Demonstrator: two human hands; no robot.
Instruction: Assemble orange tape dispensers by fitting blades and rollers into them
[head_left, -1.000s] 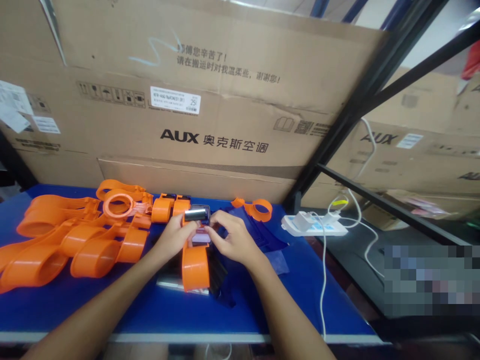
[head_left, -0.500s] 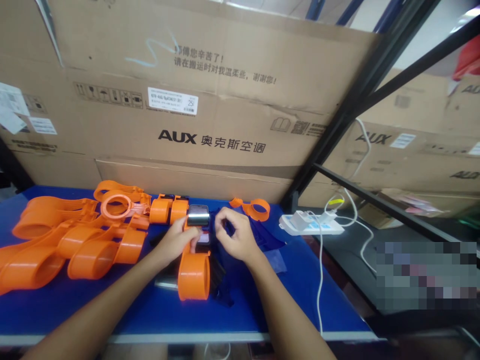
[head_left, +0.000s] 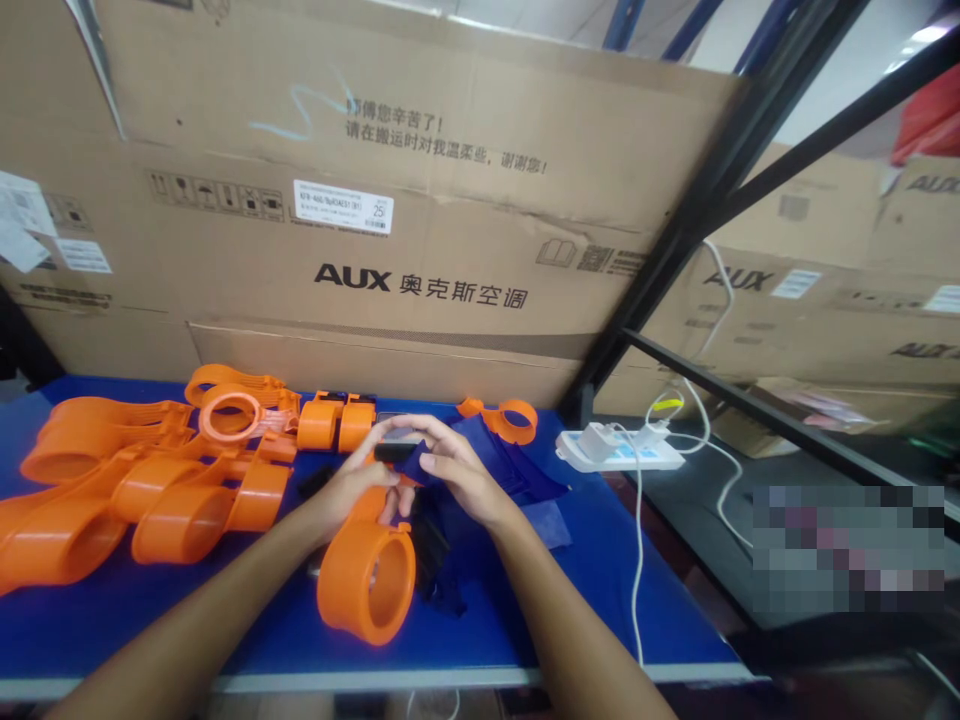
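My left hand point(head_left: 351, 488) is closed around the narrow part of an orange plastic piece point(head_left: 337, 580), which looks like a tape dispenser. Its wide ring tilts toward me, below the hand. My right hand point(head_left: 466, 472) pinches a small dark blue sheet point(head_left: 412, 464) against the far end of this piece. Both hands meet there, so part of the contact is hidden. Under and beside the ring lie crumpled black pieces point(head_left: 429, 545). More thin blue sheets point(head_left: 499, 462) rest just right of my right hand.
Several similar orange pieces point(head_left: 176, 510) are heaped on the left of the blue table point(head_left: 300, 630). Two smaller orange ones point(head_left: 320, 424) stand behind my left hand, and another point(head_left: 517, 422) lies at the back right. A white power strip point(head_left: 619, 450) trails cables beside a black frame point(head_left: 652, 270).
My right hand has moved left to meet the left, bringing a dark blue sheet to the orange piece. The piece has turned, its ring now facing right and toward me.
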